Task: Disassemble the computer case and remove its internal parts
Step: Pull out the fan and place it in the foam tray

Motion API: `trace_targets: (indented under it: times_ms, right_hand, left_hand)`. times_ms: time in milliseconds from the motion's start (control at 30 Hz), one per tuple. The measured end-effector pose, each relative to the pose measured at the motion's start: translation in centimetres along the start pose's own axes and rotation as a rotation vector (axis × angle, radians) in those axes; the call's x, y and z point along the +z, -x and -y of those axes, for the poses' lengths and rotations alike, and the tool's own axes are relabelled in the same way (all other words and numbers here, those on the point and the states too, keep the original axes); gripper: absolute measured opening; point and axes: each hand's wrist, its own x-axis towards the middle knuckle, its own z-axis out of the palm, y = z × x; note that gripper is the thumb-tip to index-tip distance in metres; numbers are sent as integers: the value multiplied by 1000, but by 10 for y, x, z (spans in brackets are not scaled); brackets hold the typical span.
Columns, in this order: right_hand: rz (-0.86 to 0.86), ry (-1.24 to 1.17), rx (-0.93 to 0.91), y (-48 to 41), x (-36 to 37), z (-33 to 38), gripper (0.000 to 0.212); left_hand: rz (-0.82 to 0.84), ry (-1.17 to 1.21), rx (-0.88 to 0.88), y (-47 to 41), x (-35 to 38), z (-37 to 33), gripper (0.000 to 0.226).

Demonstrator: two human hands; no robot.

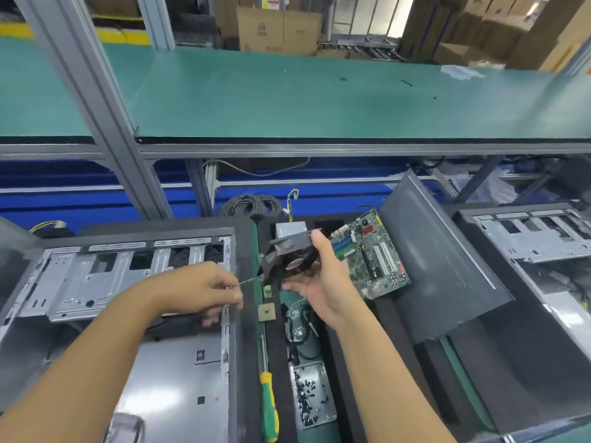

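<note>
One person, two arms in view. L forearm [96, 356] & R forearm [383, 372]: both bare, wrist to btm frame edge, smooth-looking; fine detail lost to blur. L grip [204, 289]: bare, back of hand & knuckles show, fingertips partly hidden. R grip [323, 282]: bare, thumb side & part of palm show. Nails too blurred to tell. Both forearms look much wider toward the btm edge, L more than R, w/ the wide-angle lens.

Assembly-line workstation, warehouse stock behind.
Green-matted upper shelf [319, 100] on grey aluminium framing [96, 100] runs beyond the right grip [323, 282]; cardboard boxes [278, 30] stacked farther back, beside a bright opening [399, 14].
</note>
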Motion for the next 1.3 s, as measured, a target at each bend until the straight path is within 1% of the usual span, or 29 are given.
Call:
trace_targets:
  times_ms: [100, 167, 233, 300, 367, 467, 500, 567, 600, 667, 700, 767, 833, 933, 1000, 1067, 1133, 1167, 1233, 1300]
  right_hand:
    - [-3, -7, 41, -4, 12, -12, 58]
    - [-16, -5, 55, -6, 19, -17, 63]
    - [-33, -25, 50, -9, 27, -20, 60]
    - [-46, -62, 23, -10, 32, -19, 62]
    - [-78, -61, -31, -11, 31, -16, 67]
    - [-145, -43, -162, -8, 19, -6, 62]
    - [-170, -40, -200, -6, 13, -2, 59]
    - [-216, -27, -268, -2, -2, 5, 48]
    - [-239, -21, -295, 0, -10, 8, 44]
    - [-289, -6, -337, 5, -25, 14, 42]
    - [-317, 6, -351, 6, -33, 16, 44]
    - [-379, 65, -355, 7, -48, 18, 52]
    - [-411, 163, -311, 7, -58, 14, 57]
    - [-450, 350, -194, 3, -77, 3, 54]
    - [-458, 394, -123, -3, -86, -6, 56]
    - [-453, 395, -64, -11, -93, -15, 61]
    - [-444, 375, -21, -18, -99, -24, 55]
    - [-447, 361, -11, -22, -102, -27, 52]
    - [-472, 344, -19, -27, -107, -33, 54]
    - [-520, 344, -51, -30, -107, -34, 60]
  left_hand:
    - [-38, 237, -9, 14, -4, 10, 31]
    - [-95, 262, -23, 22, -6, 15, 33]
    - [-195, 274, 1, 26, -7, 16, 32]
    - [-278, 374, 24, 26, -8, 14, 30]
    - [-314, 459, 53, 22, -5, 8, 28]
    - [-339, 479, 107, 7, 5, -11, 27]
    - [-358, 521, 117, -1, 10, -18, 27]
    - [-433, 539, 114, -24, 19, -33, 25]
    - [-469, 492, 107, -37, 25, -40, 22]
    - [-487, 434, 96, -62, 37, -51, 18]
    - [-474, 418, 79, -75, 43, -54, 20]
    - [-438, 259, 24, -99, 55, -55, 23]
    - [-401, 120, -14, -117, 65, -50, 24]
    - [-358, 52, -74, -145, 82, -41, 23]
    - [-278, -33, -143, -163, 93, -31, 27]
    - [-141, -161, -221, -178, 104, -24, 31]
    - [-39, -326, -253, -192, 115, -18, 35]
    - [-8, -402, -262, -198, 120, -14, 37]
    - [52, -540, -267, -209, 131, -4, 40]
    - [104, -569, -296, -220, 140, 10, 44]
